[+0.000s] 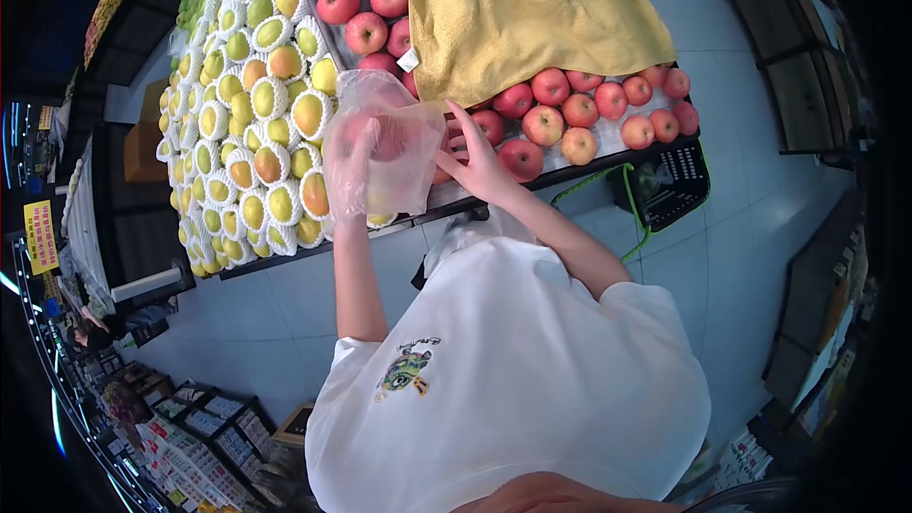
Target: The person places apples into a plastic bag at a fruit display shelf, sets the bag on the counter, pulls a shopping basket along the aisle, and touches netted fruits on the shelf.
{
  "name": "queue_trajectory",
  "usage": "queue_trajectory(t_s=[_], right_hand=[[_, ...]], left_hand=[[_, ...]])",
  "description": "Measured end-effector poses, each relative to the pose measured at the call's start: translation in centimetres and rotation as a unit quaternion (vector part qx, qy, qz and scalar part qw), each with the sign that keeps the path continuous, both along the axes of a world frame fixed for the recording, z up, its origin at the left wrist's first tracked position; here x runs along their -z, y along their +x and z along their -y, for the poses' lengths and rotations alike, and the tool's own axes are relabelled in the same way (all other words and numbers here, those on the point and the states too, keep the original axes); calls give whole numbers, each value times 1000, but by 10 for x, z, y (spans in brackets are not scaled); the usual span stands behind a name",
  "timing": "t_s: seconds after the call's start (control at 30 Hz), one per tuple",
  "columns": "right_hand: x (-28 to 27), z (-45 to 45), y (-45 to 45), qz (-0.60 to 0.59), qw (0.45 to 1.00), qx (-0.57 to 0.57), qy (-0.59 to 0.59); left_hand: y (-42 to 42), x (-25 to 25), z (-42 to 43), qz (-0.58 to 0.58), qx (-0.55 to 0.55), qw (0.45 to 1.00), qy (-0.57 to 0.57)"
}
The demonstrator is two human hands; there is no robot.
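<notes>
Here's the left hand (359, 154), showing through the clear plastic bag (404, 176), its forearm running up from the lower edge of the film; whether it sits inside or behind the plastic is hard to call, and I can't tell if its fingers are closed on anything; a red apple (388, 138) shows through the bag right beside it, held or merely lying behind, no way to say; and over at the bag's right edge comes the right hand (472, 154), thumb and forefinger well apart, the film's edge near their tips!

Below them, the sloping surface (570, 174); loose red apples (542, 124) to the right, foam-netted fruit (242, 114) to the left, the bag near the join between the two; a yellow towel (532, 14) drapes over part of the apples; a black basket (682, 176) sits beyond the front edge on the right.

Now, good technique here, in my judgement: let the right hand take only the film's edge, between thumb and finger pads; keep the plastic slack, since thin film looks likely to cling and tear; cup any apple in the palm, no fingertips digging in; and stay gentle near neighbouring apples, as a nudged one could roll!
</notes>
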State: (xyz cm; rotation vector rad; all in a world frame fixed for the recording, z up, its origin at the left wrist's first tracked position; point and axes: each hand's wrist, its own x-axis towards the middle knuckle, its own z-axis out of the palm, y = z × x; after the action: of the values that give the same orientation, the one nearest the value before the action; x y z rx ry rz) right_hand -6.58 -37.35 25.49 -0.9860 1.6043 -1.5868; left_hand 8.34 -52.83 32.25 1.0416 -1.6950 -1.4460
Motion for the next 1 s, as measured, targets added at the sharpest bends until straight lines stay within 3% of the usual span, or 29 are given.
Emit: queue_trajectory(t_s=[0.03,0.07,0.1,0.17,0.2,0.23,0.33,0.37,0.43,0.47,0.5,0.57,0.63,0.7,0.73,0.8,1.0], right_hand=[[-1,2,0,1,1000,0,2],[-2,4,0,-18,1000,8,21],[-3,5,-1,-36,998,16,41],[-1,4,-1,-58,997,28,41],[-3,0,-2,-64,997,34,41],[-5,-3,-1,-69,996,39,42],[4,-10,7,-10,993,114,26],[4,-17,9,2,992,128,16],[-13,-35,17,89,986,140,-4],[-27,-50,24,101,984,146,-34],[-42,-64,31,112,980,152,-64],[-62,-87,46,61,983,147,-95],[-75,-102,60,9,982,142,-123],[-86,-107,70,-39,992,105,-49],[-96,-104,77,9,992,109,-56],[-103,-103,77,-23,993,106,-51],[-122,-111,57,-149,985,80,12]], left_hand=[[4,3,-2,-99,-2,985,144],[5,9,-14,-186,-23,959,214],[10,-1,-23,-185,-23,958,219],[26,-22,-38,-264,58,824,497],[34,-15,-41,-323,92,749,572],[41,-9,-47,-322,88,747,575],[55,1,-62,-399,187,610,659],[58,1,-65,-398,182,608,663],[61,-4,-74,-313,192,733,572],[64,-10,-82,-290,175,766,546],[64,-7,-88,-289,178,761,553],[62,0,-97,-217,233,917,240],[61,-8,-98,-225,245,892,305],[58,1,-100,-264,299,885,240],[57,6,-101,-266,305,881,246],[52,13,-102,-317,356,844,247],[35,9,-107,-291,361,847,259]])
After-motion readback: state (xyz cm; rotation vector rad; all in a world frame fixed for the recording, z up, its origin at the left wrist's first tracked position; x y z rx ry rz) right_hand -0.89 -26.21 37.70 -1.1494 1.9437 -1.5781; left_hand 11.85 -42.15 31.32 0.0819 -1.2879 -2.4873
